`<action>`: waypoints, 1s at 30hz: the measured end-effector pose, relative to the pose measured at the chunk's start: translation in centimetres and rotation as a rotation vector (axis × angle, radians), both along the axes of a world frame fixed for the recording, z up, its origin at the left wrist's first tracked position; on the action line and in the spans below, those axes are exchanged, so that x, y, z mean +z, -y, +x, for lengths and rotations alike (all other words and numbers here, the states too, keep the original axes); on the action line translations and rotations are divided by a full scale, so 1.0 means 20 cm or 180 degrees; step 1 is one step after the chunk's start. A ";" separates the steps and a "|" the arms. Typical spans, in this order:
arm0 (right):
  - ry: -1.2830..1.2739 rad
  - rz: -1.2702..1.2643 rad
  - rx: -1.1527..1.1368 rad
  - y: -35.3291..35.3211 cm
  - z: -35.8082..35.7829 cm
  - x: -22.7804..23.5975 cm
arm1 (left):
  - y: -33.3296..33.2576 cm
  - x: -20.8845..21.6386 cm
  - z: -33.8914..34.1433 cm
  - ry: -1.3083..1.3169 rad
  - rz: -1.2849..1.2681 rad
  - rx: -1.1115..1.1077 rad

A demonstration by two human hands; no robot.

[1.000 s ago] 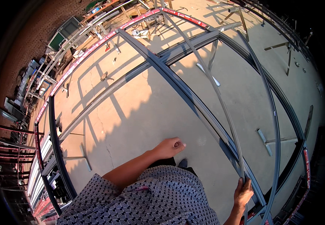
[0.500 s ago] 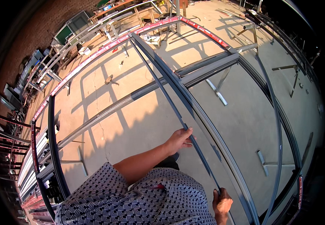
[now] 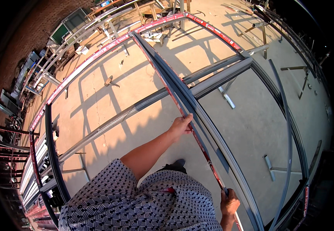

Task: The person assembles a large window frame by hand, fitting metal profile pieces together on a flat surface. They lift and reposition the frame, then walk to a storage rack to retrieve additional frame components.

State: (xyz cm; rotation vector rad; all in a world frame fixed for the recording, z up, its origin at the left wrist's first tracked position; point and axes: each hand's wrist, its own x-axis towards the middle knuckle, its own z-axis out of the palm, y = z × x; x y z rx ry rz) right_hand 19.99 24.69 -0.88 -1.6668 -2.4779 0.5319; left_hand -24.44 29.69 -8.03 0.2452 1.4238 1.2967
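A long, slim metal profile [image 3: 174,90], dark grey with a red strip along one edge, runs away from the person, its long axis reaching from the near end at the right hand [image 3: 228,202] up and slightly leftward past the left hand [image 3: 181,125] toward the far side of the yard. The left hand is closed around it partway along, fingers wrapped over its top; the right hand clutches the near end, fist shut on the bar. The profile lies just beside, and seemingly on, a heavier grey frame rail [image 3: 213,133] running the same way to the right of both grips. Crossing under it beyond the left hand is a pair of grey cross bars [image 3: 217,75], part of a large rectangular metal frame whose far edge carries red film [image 3: 209,27]. Left of the grips the pale concrete floor [image 3: 109,96] lies open, striped by bar shadows; right of them there is more bare floor, with short metal brackets [image 3: 269,165] lying on it. Far to the left, stacked profiles [image 3: 32,173] line a brick wall [image 3: 16,42].
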 end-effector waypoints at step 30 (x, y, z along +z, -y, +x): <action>-0.0189 0.0546 -0.0082 -0.18 -0.21 -0.05 | -0.21 -0.02 -0.28 -0.0008 -0.0046 0.0142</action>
